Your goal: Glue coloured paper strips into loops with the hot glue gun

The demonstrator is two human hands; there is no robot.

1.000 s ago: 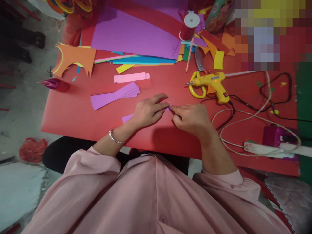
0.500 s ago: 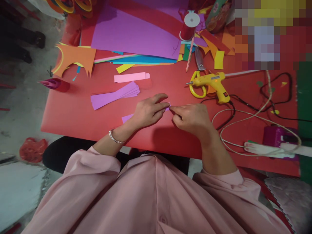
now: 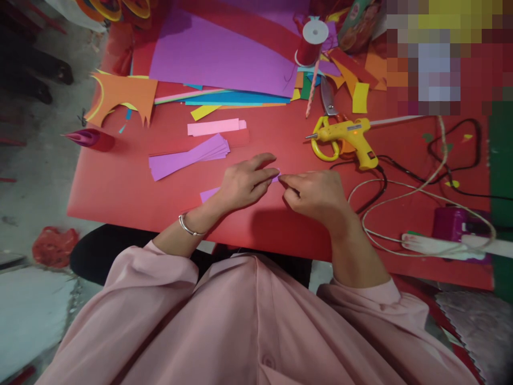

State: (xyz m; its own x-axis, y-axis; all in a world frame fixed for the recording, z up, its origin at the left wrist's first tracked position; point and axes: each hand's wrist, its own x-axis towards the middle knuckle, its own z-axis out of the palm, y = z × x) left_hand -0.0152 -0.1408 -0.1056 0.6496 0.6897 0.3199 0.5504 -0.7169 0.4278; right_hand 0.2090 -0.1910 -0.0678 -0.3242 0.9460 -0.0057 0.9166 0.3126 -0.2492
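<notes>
A narrow purple paper strip (image 3: 209, 195) lies on the red tabletop, its middle hidden beneath my left hand (image 3: 245, 183). That hand's index fingertip holds the strip down near its right end, with the thumb bent below and another finger stretched out above. From the other side, my right hand (image 3: 315, 195) is closed, its index fingertip and thumb at the strip's right tip. The two index fingertips almost meet there. Left of my hands rests a fanned stack of purple strips (image 3: 188, 156), with pink strips (image 3: 216, 127) above it.
A yellow glue gun (image 3: 348, 136) lies beside yellow-handled scissors (image 3: 328, 107), its cord looping right toward a white power strip (image 3: 436, 246). Behind are a thread spool (image 3: 315, 40), purple sheets (image 3: 224, 53) and paper scraps. An orange cut-out (image 3: 124, 96) and a rolled red-purple piece (image 3: 92, 139) sit left.
Both my hands and the strip stay in the same place. At the upper left, another person's dark shoes have shifted slightly.
</notes>
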